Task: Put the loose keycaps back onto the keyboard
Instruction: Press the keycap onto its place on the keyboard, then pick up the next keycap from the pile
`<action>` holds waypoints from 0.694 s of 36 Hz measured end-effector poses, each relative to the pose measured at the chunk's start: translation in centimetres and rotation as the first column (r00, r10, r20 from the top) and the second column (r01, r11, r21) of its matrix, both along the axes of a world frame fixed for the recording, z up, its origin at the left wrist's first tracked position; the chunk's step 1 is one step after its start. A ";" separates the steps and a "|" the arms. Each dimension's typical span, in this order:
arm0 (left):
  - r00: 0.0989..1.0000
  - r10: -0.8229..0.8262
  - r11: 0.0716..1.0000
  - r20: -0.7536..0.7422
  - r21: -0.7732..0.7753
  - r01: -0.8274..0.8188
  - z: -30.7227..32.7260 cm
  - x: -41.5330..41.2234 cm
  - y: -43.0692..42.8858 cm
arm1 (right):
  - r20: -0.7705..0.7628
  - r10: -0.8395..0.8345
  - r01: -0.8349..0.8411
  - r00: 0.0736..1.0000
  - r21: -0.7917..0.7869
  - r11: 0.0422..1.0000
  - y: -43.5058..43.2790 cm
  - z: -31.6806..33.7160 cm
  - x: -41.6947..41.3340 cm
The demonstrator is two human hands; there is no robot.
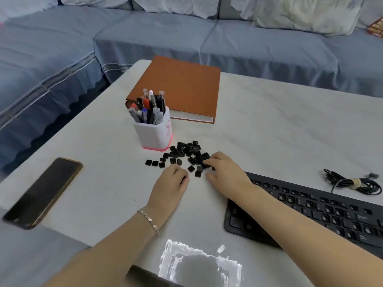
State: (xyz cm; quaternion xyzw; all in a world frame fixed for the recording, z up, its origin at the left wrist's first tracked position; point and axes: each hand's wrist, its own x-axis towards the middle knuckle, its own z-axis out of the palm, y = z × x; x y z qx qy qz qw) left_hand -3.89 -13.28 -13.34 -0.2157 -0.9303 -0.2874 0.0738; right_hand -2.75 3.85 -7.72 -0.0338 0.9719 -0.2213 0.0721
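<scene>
A pile of several loose black keycaps (184, 152) lies on the white table, just right of the pen cup. The black keyboard (323, 212) sits at the right, with many empty key sockets showing. My left hand (173, 180) rests on the table just below the pile, its fingers curled round something dark that looks like a keycap. My right hand (226, 168) reaches over the keyboard's top-left corner and its fingertips touch keycaps at the pile's right edge. Its thumb stays apart from the fingers.
A white pen cup (154, 133) full of pens stands just left of the pile, with an orange book (182, 88) behind it. A dark phone (44, 191) lies at the table's left edge. A coiled black cable (356, 183) lies beyond the keyboard. A blue sofa surrounds the table.
</scene>
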 end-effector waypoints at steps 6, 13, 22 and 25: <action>0.977 0.111 0.976 0.183 0.166 -0.142 0.5 0.0 -0.2 | 0.030 0.036 -0.038 0.999 0.083 0.996 -1.2 -1.1 -1.7; 0.790 0.233 0.705 0.567 0.462 -0.539 2.6 0.0 0.6 | 0.002 0.091 -0.089 0.996 0.238 0.967 -1.3 -1.3 -1.1; 0.217 -0.549 -0.039 0.807 0.235 -0.971 5.4 -0.2 1.3 | 0.024 0.111 -0.113 0.994 0.338 0.934 -1.4 -1.2 0.7; 0.164 -0.605 -0.003 0.779 0.204 -0.979 5.4 0.8 1.2 | 0.035 0.101 -0.107 0.994 0.317 0.942 -1.4 -1.0 1.2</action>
